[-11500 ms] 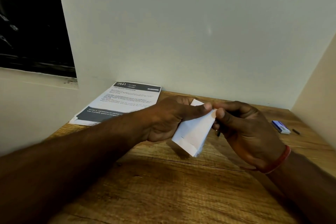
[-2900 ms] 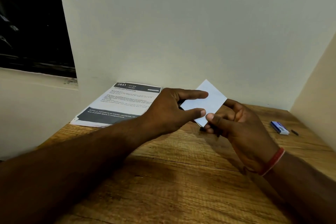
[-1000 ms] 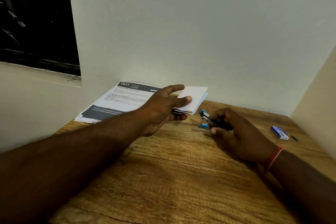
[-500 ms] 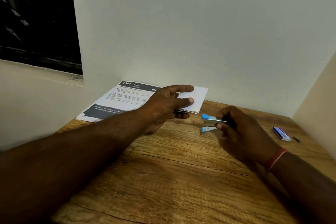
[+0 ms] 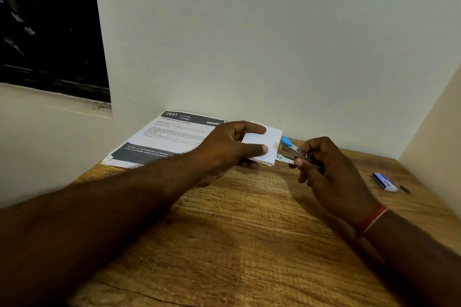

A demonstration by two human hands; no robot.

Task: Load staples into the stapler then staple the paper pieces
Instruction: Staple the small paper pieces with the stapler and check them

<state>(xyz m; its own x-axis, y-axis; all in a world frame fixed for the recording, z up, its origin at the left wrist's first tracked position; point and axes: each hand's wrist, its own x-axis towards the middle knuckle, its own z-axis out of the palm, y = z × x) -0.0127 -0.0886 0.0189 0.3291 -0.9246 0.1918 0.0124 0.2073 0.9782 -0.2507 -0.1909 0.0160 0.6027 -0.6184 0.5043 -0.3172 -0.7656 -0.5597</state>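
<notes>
Above the wooden table (image 5: 237, 244), the left hand (image 5: 224, 147) pinches the folded paper pieces (image 5: 264, 147) while the right hand (image 5: 324, 169) grips the blue-tipped stapler (image 5: 289, 149), its open mouth at the papers' right edge.

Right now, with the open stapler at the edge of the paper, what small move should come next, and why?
Probably ease the stapler a little further over the right edge of the paper pieces before squeezing. The right hand holds it open at that edge, which looks barely inside. The left hand pinches the stack steady.
</notes>
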